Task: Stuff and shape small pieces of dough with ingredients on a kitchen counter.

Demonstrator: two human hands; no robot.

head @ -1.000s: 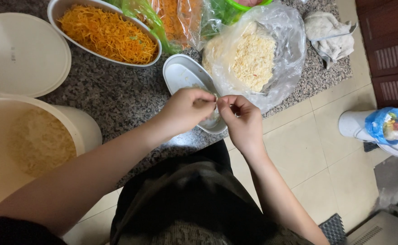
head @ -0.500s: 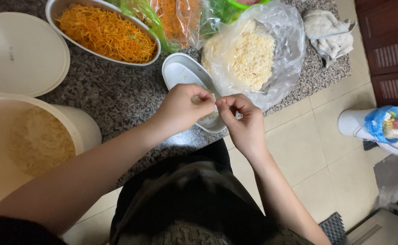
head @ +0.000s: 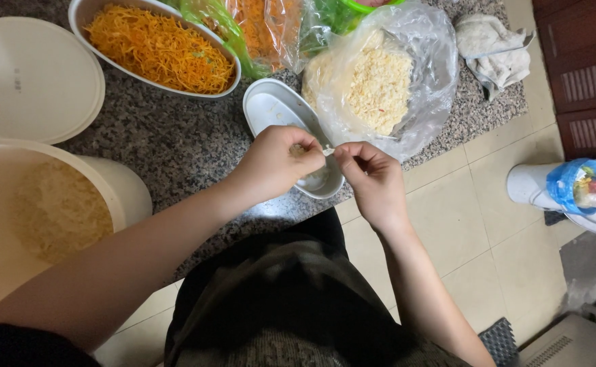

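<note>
My left hand (head: pixel 277 163) and my right hand (head: pixel 373 180) meet over the near end of a small white oval dish (head: pixel 271 109) at the counter's edge. Both pinch a small pale scrap of food (head: pixel 310 151) between their fingertips; most of it is hidden in the left fingers. Just beyond the right hand lies a clear plastic bag of pale shredded food (head: pixel 379 85). A white oval bowl of orange shreds (head: pixel 159 51) stands at the back, left of the dish.
A big cream tub with pale shreds (head: pixel 46 211) sits at the left, its round lid (head: pixel 29 78) behind it. Orange and green bags (head: pixel 264 27) and a crumpled cloth (head: pixel 495 51) lie on the speckled granite counter (head: pixel 169 136). A white stool with a coloured packet (head: pixel 583 194) stands on the tiled floor.
Both hands stayed together above the dish; the fingers shifted slightly as they worked the small scrap between them.
</note>
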